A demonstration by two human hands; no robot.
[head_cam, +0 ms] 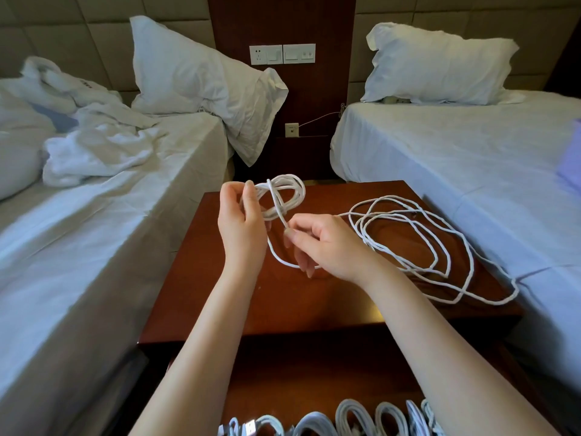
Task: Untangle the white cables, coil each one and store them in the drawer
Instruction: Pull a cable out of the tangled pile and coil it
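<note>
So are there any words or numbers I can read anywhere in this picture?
No text here can be read.
Dark print on the crumpled white cloth at the left: too blurred to read.
Tiny mark on the small wall socket low between the beds: too small to read.

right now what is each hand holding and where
The left hand grips the coiled cable at its left edge; the right hand pinches the loose strand crossing the coil, just below it.
</note>
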